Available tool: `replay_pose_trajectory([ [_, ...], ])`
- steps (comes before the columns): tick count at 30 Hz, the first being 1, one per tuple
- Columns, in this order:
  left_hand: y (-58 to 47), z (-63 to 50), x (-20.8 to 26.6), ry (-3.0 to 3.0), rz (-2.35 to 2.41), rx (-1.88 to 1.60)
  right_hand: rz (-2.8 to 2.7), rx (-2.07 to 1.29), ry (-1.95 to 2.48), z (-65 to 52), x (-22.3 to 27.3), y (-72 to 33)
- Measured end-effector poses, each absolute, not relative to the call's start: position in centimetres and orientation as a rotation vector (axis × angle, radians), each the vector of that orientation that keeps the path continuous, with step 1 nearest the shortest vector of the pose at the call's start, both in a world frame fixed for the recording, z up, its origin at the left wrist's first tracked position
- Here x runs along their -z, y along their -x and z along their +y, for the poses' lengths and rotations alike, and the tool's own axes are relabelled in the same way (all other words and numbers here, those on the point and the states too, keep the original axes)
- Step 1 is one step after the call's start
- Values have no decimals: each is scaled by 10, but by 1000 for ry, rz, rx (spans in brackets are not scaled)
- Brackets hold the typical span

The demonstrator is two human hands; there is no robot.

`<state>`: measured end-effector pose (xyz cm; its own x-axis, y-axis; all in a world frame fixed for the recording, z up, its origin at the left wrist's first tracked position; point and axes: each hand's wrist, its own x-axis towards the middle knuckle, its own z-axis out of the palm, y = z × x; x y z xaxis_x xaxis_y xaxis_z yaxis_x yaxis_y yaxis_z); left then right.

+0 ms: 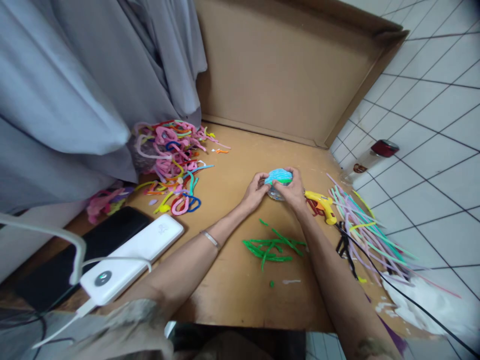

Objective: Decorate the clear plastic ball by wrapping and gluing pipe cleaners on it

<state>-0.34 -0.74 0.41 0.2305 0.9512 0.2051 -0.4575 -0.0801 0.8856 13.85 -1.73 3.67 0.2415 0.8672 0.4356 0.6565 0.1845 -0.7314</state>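
Our left hand (pixel 257 190) and right hand (pixel 294 191) grip one round blue piece (pixel 278 175) from opposite sides, fingers closed on its edges, probably to steady it. It is over the worktop (pixel 228 275), near its middle. We count one yellow glue gun (pixel 325 202), likely laid beside our right hand for reach, one white power bank (pixel 133 257), and green strips (pixel 268 245), too overlapped to count.

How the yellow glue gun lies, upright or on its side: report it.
On its side: the yellow glue gun shows in profile from above, its handle lying along the tabletop.
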Motion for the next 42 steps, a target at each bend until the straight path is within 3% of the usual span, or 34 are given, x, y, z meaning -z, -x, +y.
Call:
replay_pose_trajectory([
  [42, -12, -9, 8, -744, 507, -1279, -1481, -235, 1538, -11, -31, -138],
])
